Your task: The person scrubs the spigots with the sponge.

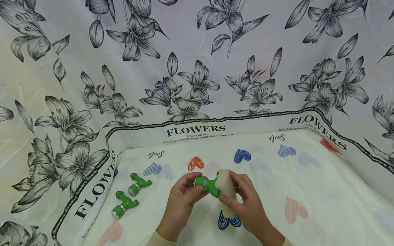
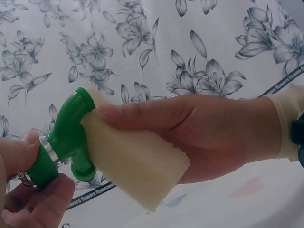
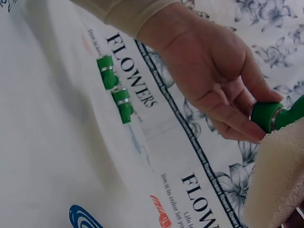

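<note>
Between thumb and fingers, my left hand point(image 1: 183, 194) pinches the ridged end of a green tap point(image 1: 210, 186) with silver bands. My right hand point(image 1: 250, 201) grips a cream-coloured sponge point(image 1: 227, 191), thumb on the near side and fingers behind. In the left wrist view the sponge point(image 2: 137, 161) lies against the body of the tap point(image 2: 66, 133). The right wrist view has the tap's ridged collar point(image 3: 265, 116) in the left hand point(image 3: 213, 71), with the sponge point(image 3: 278, 175) covering part of the tap.
Two more green taps lie on the left of the cloth, one farther back point(image 1: 139, 184) and one nearer point(image 1: 124, 204). The white cloth point(image 1: 261, 218) is printed with hearts. A flower-print curtain point(image 1: 191, 44) rises behind and at the sides.
</note>
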Motion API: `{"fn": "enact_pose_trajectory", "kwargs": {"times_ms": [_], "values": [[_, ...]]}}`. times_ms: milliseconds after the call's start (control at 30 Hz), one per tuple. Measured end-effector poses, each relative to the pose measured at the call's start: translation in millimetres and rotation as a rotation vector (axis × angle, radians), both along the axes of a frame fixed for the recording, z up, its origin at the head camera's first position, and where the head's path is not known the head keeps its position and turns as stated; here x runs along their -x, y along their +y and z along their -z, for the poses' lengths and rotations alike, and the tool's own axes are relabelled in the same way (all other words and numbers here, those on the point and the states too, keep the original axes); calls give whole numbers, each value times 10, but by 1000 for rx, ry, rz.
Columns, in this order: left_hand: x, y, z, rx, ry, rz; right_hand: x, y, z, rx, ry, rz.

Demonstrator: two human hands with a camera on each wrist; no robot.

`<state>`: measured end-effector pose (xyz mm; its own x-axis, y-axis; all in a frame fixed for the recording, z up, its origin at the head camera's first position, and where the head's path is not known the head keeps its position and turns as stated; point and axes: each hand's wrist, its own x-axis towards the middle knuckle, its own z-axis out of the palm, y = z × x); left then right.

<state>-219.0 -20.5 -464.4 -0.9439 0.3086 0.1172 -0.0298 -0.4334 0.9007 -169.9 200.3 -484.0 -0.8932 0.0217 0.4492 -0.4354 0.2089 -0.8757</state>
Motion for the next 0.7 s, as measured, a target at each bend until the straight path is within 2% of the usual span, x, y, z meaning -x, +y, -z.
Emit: {"fn": "enact_pose_trajectory", "kwargs": {"times_ms": [300, 533, 700], "values": [[-5, -12, 2, -15, 18, 14, -37, -9, -80, 56, -35, -49], [10, -8, 24, -11, 19, 15, -71, -10, -95, 89, -16, -148], [13, -8, 26, -3, -18, 20, -67, -11, -109, 81, -5, -135]]}}
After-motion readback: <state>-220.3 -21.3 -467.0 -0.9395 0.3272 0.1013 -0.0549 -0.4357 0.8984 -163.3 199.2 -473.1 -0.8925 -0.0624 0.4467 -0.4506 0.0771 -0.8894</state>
